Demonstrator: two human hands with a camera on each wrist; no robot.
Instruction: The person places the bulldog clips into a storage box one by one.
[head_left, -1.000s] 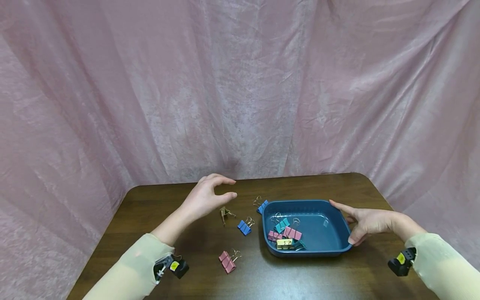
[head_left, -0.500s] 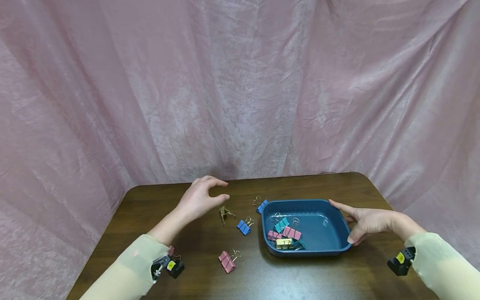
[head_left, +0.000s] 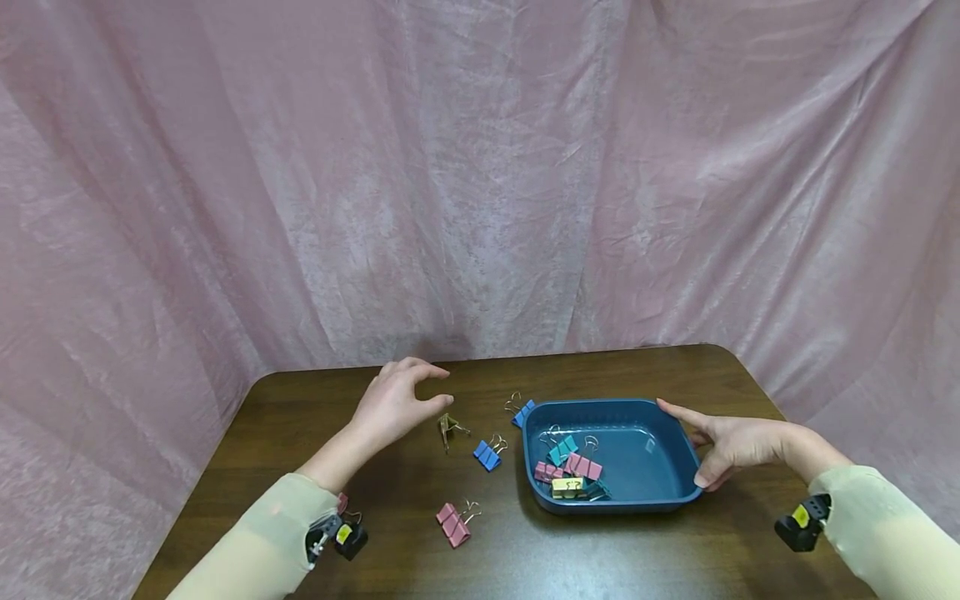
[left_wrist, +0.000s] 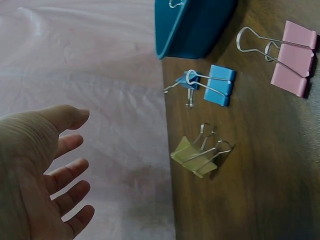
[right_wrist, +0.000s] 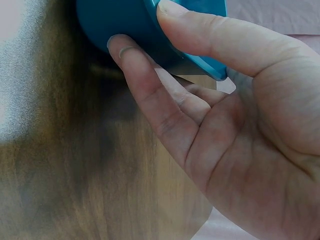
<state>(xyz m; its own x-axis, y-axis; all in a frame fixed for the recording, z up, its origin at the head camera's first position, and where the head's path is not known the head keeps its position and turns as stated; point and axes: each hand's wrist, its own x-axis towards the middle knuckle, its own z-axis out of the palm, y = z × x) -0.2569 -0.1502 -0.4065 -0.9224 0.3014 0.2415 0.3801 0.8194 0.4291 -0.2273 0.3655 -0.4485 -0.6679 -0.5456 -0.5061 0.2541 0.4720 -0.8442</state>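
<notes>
In the head view my left hand [head_left: 393, 404] hovers over the table's far left part, thumb and fingers apart, with nothing between them. Closest to it lies a gold binder clip [head_left: 445, 427]; the left wrist view shows this gold clip [left_wrist: 194, 156] from the side. Two blue binder clips [head_left: 487, 455] and a pink binder clip [head_left: 453, 525] lie farther right and nearer. My right hand [head_left: 738, 447] grips the right end of a dark blue tray [head_left: 660, 504], thumb and fingers against its rim and wall. Inside the tray are several pink, teal and yellow binder clips [head_left: 567, 487].
Another pink clip [head_left: 342, 502] lies partly hidden beside my left sleeve. The brown wooden table [head_left: 315, 392] ends at a pink curtain [head_left: 480, 208] behind. Each wrist carries a small black camera [head_left: 802, 523].
My left hand has drifted left and slightly down in the head view, away from the blue clips. The right hand and the tray stay in place.
</notes>
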